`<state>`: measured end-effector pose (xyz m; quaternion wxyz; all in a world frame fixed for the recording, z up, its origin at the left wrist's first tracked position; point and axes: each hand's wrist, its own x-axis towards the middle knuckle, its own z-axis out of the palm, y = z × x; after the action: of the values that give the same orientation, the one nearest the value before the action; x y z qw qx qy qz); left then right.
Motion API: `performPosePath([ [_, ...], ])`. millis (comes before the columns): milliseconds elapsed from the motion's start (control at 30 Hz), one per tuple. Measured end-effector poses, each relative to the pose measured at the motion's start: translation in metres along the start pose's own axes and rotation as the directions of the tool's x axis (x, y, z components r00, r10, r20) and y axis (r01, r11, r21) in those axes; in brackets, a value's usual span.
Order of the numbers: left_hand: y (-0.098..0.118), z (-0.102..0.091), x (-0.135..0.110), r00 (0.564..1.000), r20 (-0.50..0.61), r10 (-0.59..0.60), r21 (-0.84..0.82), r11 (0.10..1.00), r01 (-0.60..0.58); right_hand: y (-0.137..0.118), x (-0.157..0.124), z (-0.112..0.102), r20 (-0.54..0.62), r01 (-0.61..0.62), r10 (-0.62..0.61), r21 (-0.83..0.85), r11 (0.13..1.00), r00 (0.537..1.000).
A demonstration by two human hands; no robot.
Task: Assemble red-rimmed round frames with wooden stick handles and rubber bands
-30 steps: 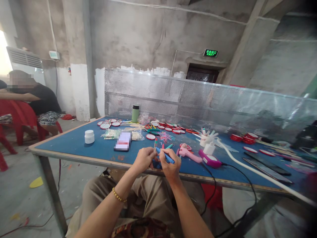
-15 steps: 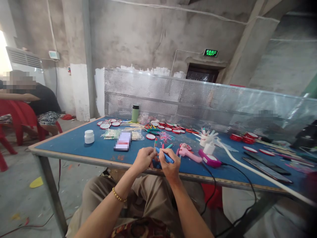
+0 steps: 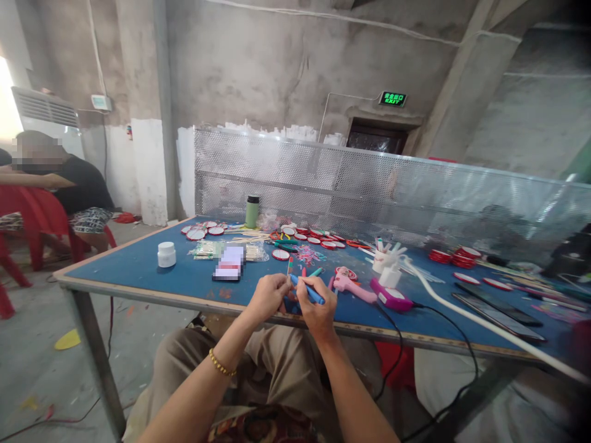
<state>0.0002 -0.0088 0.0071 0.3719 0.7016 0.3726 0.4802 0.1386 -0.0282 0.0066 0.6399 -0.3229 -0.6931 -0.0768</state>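
Blue table; blue stick clamped in right hand fingers; left hand pinching its end

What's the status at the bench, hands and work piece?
Left hand and right hand both gripping blue stick at near edge of blue table. Pink glue gun lies just right of them, untouched. Nothing blocking.

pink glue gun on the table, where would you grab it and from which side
Probably the pink glue gun is best taken around its thick body near the handle end, coming down from above on the person's side of the blue table. It lies flat on its side beside the right hand, its narrow end pointing right toward the magenta device.
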Motion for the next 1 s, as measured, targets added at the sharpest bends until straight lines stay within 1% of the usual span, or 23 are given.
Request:
performPosePath([
  [1000,0.0018,-0.0011,-0.0015,1.0,0.006,-0.01,0.011,1.0,0.01,-0.0016,0.0009,-0.0001,0.0,0.005,-0.005,-0.019,1.0,1.0],
])
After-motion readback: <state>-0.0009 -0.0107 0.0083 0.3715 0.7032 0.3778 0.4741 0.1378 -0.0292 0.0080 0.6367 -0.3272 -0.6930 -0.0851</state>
